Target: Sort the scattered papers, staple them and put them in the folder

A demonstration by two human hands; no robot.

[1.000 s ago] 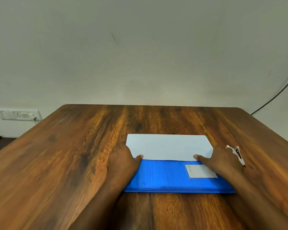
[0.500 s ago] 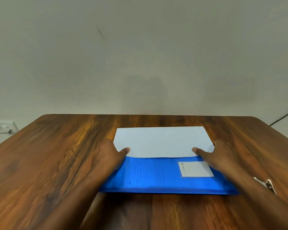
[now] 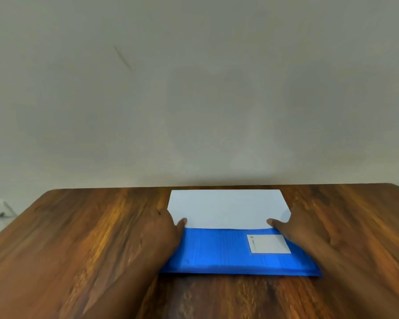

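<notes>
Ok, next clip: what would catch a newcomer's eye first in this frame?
The bright blue folder near the table's front edge stands out, with white paper sticking out of its far side. The left hand and right hand flank the paper, thumbs on its near corners. A white label sits on the folder's right part, on the dark wooden table.

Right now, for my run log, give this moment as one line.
white paper sheets: half inside blue plastic folder | left hand: holds sheets | right hand: holds sheets
</notes>
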